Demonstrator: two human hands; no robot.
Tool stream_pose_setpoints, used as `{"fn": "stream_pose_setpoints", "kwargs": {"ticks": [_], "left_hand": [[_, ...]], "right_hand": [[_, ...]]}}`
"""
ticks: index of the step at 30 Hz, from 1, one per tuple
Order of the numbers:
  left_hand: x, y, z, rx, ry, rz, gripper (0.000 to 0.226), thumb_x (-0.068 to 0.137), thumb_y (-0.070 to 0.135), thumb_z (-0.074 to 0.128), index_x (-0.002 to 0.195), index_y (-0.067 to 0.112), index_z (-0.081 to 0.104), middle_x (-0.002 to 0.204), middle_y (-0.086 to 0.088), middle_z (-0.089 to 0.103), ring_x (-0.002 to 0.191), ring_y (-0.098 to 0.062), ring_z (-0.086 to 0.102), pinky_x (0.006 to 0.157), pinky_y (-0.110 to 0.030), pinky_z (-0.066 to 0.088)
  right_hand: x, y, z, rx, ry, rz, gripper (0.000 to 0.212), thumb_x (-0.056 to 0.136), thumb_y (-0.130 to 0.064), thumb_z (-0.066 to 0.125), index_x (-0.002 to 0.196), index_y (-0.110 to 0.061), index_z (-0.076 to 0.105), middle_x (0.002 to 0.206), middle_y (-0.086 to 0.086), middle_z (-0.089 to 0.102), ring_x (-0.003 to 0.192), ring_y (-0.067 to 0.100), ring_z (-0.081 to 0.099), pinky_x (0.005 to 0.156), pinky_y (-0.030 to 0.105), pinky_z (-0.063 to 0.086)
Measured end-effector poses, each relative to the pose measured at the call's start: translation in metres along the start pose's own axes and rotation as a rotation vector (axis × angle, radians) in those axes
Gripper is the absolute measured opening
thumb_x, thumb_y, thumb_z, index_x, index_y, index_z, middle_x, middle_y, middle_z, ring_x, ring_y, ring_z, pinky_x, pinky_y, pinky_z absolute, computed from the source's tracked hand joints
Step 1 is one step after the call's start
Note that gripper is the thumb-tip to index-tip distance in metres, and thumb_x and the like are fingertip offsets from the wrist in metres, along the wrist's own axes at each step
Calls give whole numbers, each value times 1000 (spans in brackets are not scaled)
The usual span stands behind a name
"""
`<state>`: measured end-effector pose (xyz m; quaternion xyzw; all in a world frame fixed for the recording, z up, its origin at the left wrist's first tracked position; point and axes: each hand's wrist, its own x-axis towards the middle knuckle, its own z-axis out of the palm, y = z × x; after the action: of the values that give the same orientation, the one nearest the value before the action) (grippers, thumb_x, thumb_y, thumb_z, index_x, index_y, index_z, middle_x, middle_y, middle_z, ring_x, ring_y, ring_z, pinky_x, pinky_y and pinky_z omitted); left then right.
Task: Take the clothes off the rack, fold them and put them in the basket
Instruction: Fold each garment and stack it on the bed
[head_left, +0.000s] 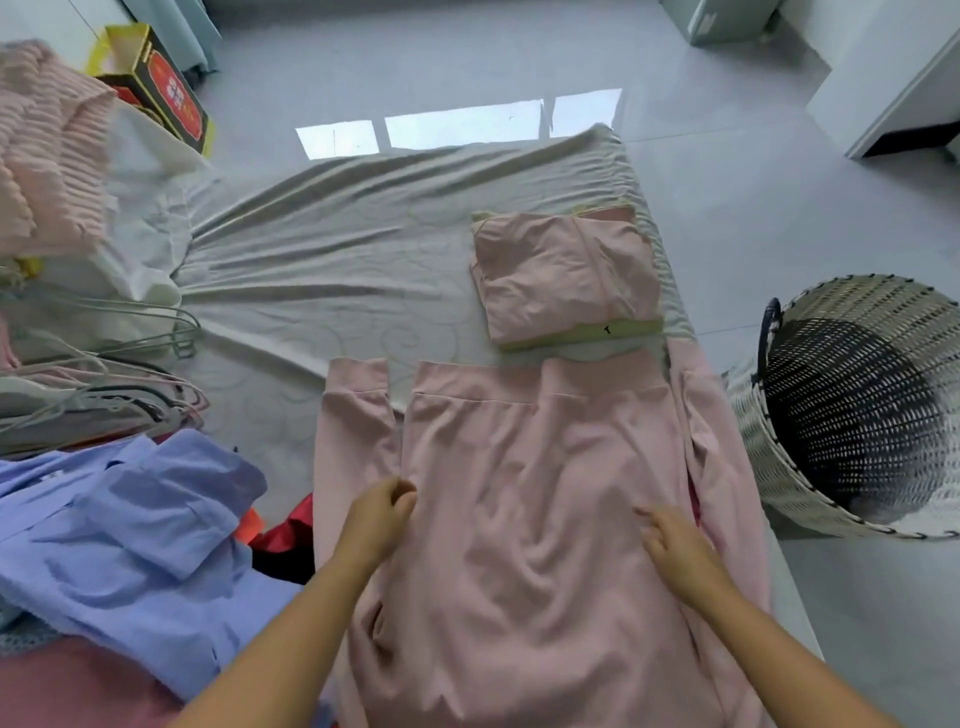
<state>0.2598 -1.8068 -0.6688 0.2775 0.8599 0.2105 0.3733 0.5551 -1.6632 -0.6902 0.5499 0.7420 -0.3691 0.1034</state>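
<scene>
Nearest to me, my 2 forearms reach out over a pink long-sleeved top (540, 499) spread flat on the bed, its hem toward the far side and its sleeves lying along either flank. My left hand (382, 519) sits at the top's left edge, where the left sleeve (353, 415) meets the body; the fingers are curled in with cloth at their tips, so I read its grip as pinching the top there. My right hand (675, 540) lies on the right part of the top, fingers spread and mostly straight against the fabric, its grip released, pressing rather than grasping.

Beyond the hem, a folded pink garment with a pale yellow band (566, 278) rests on the grey bedsheet (337, 244), just apart from the spread top. To the right, off the bed, a woven basket (852, 405) stands tilted on the floor, its dark inside facing me.

On my left lies a crumpled blue shirt (135, 540), with a red cloth (285, 535) showing between it and the pink top. Farther left, wire hangers (130, 332) are heaped, and a ribbed pink knit (47, 150) sits at the upper left.
</scene>
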Motion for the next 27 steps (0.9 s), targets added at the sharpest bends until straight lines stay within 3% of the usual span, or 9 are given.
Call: {"fn": "stream_pose_setpoints", "kwargs": {"ticks": [5, 8, 10, 13, 15, 18, 21, 24, 27], "left_hand": [[88, 14, -8, -4, 133, 42, 14, 88, 8, 55, 96, -2, 61, 88, -10, 62, 81, -25, 56, 74, -29, 39], [131, 27, -5, -36, 144, -35, 41, 90, 21, 59, 121, -4, 50, 114, -17, 58, 110, -31, 54, 89, -33, 39], [152, 34, 0, -61, 125, -95, 38, 88, 28, 62, 111, -1, 53, 105, -15, 57, 108, -31, 54, 82, -33, 39], [168, 36, 10, -51, 106, -37, 18, 88, 22, 61, 85, 5, 56, 86, -9, 60, 86, -24, 56, 68, -29, 34], [173, 30, 5, -71, 226, 4, 18, 91, 16, 54, 75, 9, 51, 79, -9, 56, 78, -23, 49, 64, -29, 26], [184, 20, -14, -140, 421, 16, 25, 91, 13, 53, 69, 9, 43, 76, -21, 55, 74, -29, 48, 61, -29, 21], [193, 17, -11, -27, 350, -10, 20, 90, 19, 55, 76, 9, 47, 89, -22, 61, 82, -33, 54, 64, -31, 29], [190, 20, -3, 41, 280, -9, 21, 89, 30, 57, 91, 10, 50, 100, -12, 60, 91, -30, 55, 70, -32, 35], [176, 10, -19, -114, 362, 36, 32, 87, 24, 63, 108, 1, 52, 110, -17, 55, 102, -33, 52, 83, -35, 41]], "right_hand": [[86, -17, -15, -6, 242, 30, 36, 94, -11, 44, 125, 8, 51, 131, 27, 46, 126, 39, 40, 104, 36, 26], [134, -21, -35, 46, 371, 127, 41, 94, -10, 46, 132, 6, 42, 138, 26, 40, 130, 38, 34, 106, 41, 24], [160, -21, -44, 168, 431, 190, 46, 93, -14, 51, 133, 6, 42, 133, 27, 46, 126, 39, 40, 106, 44, 31], [183, -20, -54, 224, 454, 270, 31, 85, -24, 59, 103, 1, 62, 93, 22, 63, 101, 36, 55, 78, 40, 44], [189, -20, -63, 209, 476, 297, 26, 85, -23, 57, 85, 2, 63, 81, 22, 59, 91, 37, 56, 66, 36, 35], [201, -15, -82, 210, 610, 279, 24, 87, -17, 58, 99, 3, 63, 101, 24, 64, 97, 39, 58, 79, 39, 41], [207, -17, -84, 175, 589, 248, 26, 88, -16, 59, 106, 2, 62, 107, 25, 63, 101, 38, 58, 86, 40, 43], [195, -28, -61, 6, 549, 204, 41, 87, -12, 60, 123, 4, 49, 125, 31, 47, 115, 42, 45, 99, 42, 35], [160, -37, -14, -179, 613, -138, 50, 86, -22, 50, 130, -1, 40, 133, 30, 39, 120, 40, 36, 104, 48, 27]]}}
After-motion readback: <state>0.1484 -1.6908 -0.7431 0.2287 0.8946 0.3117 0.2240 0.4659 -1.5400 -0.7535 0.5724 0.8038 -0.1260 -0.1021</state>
